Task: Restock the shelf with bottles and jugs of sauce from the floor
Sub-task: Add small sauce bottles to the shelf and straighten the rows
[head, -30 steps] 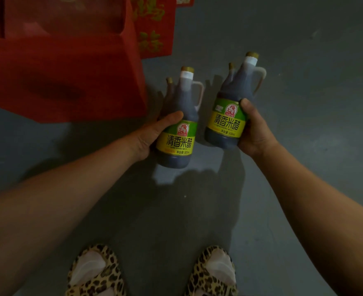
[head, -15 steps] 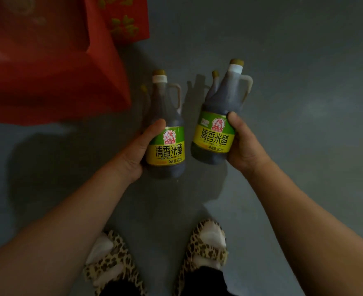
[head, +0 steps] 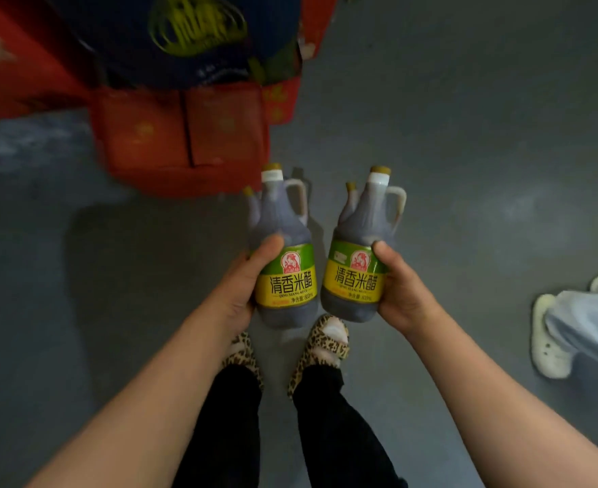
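Observation:
I hold two dark vinegar jugs with green and yellow labels, white necks and gold caps, both lifted above the grey floor (head: 466, 153). My left hand (head: 241, 294) grips the left jug (head: 283, 276) around its body, thumb on the label's top. My right hand (head: 399, 294) grips the right jug (head: 355, 276) the same way. Both jugs tilt slightly away from me with their handles to the right. No shelf is in view.
Red cartons (head: 185, 142) stand on the floor ahead at the left, with a dark blue bag (head: 185, 37) on top. My feet in leopard-print slippers (head: 322, 350) are below the jugs. Another person's white shoe (head: 551, 346) and pale trouser leg are at the right edge.
Both jugs have come up off the floor toward me and closer together. The view has swung back, showing more of the red cartons, my legs and another person's foot at the right.

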### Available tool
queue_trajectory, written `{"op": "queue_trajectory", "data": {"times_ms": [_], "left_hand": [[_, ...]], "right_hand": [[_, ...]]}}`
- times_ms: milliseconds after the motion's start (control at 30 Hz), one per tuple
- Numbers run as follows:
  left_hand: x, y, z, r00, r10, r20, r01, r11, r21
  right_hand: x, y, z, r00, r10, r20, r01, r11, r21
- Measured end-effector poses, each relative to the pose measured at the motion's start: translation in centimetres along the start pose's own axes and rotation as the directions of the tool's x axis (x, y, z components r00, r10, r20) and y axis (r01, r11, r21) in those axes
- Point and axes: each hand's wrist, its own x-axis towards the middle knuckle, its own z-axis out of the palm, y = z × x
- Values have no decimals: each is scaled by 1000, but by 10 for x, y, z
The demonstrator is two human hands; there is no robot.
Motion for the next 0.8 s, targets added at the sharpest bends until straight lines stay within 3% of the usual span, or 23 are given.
{"op": "queue_trajectory", "data": {"times_ms": [200, 400, 600, 800], "left_hand": [[-151, 94, -9, 983, 141, -119, -154, 982, -112], [-328, 213, -41, 895, 356, -270, -401, 907, -132], [-472, 314, -103, 714, 589, -378, -672, 728, -135], [-581, 374, -187, 509, 723, -466, -839, 538, -82]], "right_hand": [[-108, -60, 107, 995, -2, 101, 17, 990, -143], [-217, -123, 265, 954, -49, 296, 124, 963, -240], [-299, -153, 450, 806, -80, 586, 297, 911, -285], [-356, -142, 609, 671, -99, 735, 402, 881, -248]]}}
